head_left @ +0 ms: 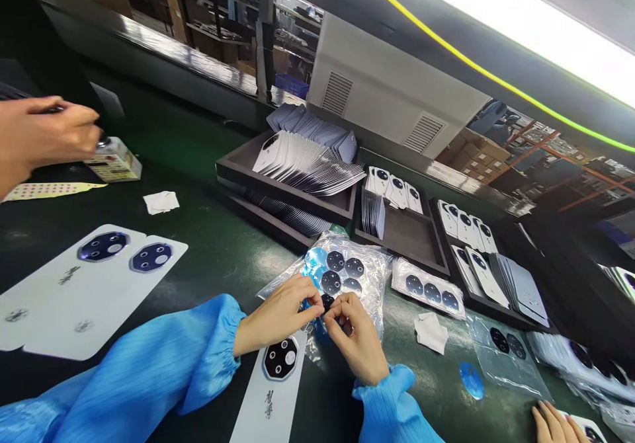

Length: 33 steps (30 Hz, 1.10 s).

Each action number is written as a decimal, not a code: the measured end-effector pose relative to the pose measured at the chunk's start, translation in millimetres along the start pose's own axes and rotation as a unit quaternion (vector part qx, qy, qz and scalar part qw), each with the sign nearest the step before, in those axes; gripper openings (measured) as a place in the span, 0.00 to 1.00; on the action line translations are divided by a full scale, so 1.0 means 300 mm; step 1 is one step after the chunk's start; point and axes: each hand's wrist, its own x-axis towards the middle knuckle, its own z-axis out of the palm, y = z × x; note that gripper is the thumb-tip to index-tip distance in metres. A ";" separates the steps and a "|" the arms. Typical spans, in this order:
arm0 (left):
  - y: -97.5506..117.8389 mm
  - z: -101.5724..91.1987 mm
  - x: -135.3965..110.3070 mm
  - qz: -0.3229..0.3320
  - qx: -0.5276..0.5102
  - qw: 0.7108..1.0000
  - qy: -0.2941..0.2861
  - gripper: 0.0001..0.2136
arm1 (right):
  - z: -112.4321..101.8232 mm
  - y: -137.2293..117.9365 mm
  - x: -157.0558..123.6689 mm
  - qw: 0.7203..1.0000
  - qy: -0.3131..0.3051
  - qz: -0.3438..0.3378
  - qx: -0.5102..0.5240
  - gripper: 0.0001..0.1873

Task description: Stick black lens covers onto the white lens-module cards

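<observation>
My left hand (pixel 278 312) and my right hand (pixel 358 337) meet above a clear plastic bag (pixel 373 278), thumbs and fingertips pinched on opposite sides of a small black camera lens cover (pixel 327 301). The fingers partly hide this cover. Several round black lens covers (pixel 331 281) lie on the bag, beside a shiny blue film (pixel 315 259). Below my hands, a white phone back panel (pixel 268 400) with a black camera plate (pixel 280 358) rests on the green table. Farther left lie two larger-looking white phone back panels (pixel 99 291) with dark camera plates, side by side.
Black trays (pixel 292 195) of stacked panels stand at the back, with more trays (pixel 421 235) to the right. White cloths (pixel 161 202) and a blue disc (pixel 471 381) lie about. Other people's hands (pixel 59 132) show at the left edge and bottom right.
</observation>
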 end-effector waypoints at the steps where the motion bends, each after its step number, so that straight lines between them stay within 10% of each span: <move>1: 0.000 0.000 -0.001 0.002 -0.001 1.000 0.000 0.09 | 0.002 0.000 0.004 1.000 -0.001 0.002 0.003 0.06; 18: -0.061 -0.042 0.010 0.100 0.019 0.994 -0.030 0.06 | 0.059 0.028 0.002 0.996 0.067 -0.055 -0.022 0.07; 21: -0.052 -0.032 0.037 0.083 0.029 0.996 -0.027 0.06 | 0.078 0.022 -0.022 0.961 0.150 -0.169 -0.162 0.09; 25: -0.038 -0.022 0.090 0.072 0.052 0.996 -0.027 0.07 | 0.096 0.022 -0.041 0.846 0.187 -0.345 -0.361 0.12; 33: -0.040 -0.001 0.141 0.128 0.079 0.988 -0.031 0.06 | 0.152 0.028 -0.055 0.871 0.147 -0.299 -0.361 0.13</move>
